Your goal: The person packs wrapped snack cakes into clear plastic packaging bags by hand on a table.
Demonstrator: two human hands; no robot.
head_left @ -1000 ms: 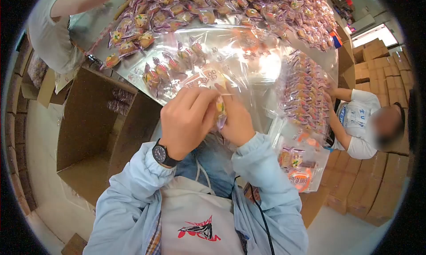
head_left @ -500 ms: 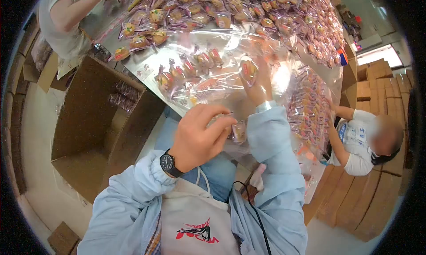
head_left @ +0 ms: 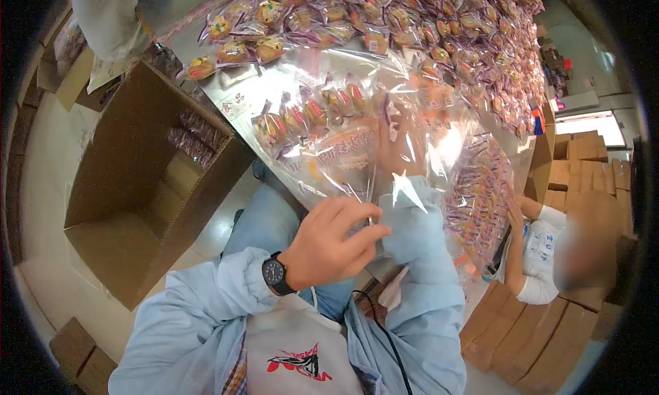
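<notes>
My left hand (head_left: pixel 335 238) is near me, just left of my right sleeve (head_left: pixel 419 223), with its thumb and fingers brought close together at the near edge of the clear printed bag (head_left: pixel 347 148). The gap between the fingertips is narrow; I cannot tell whether they pinch the film. My right hand (head_left: pixel 403 123) reaches farther in and shows through the film, so it lies inside the bag. Glare and blur cover its fingers, and I cannot tell whether they hold anything.

The bag spreads on the table (head_left: pixel 168 14), far of my left hand and around my right. In it, at least 5 wrapped cakes (head_left: pixel 314 111) stand side by side in 1 row, left of my right hand and well beyond my left. A large pile of wrapped packets (head_left: pixel 412 31) lies farther off. To the right is a 2nd clear bag (head_left: pixel 480 189) filled with rows, a co-worker's hand (head_left: pixel 515 213) beside it.
</notes>
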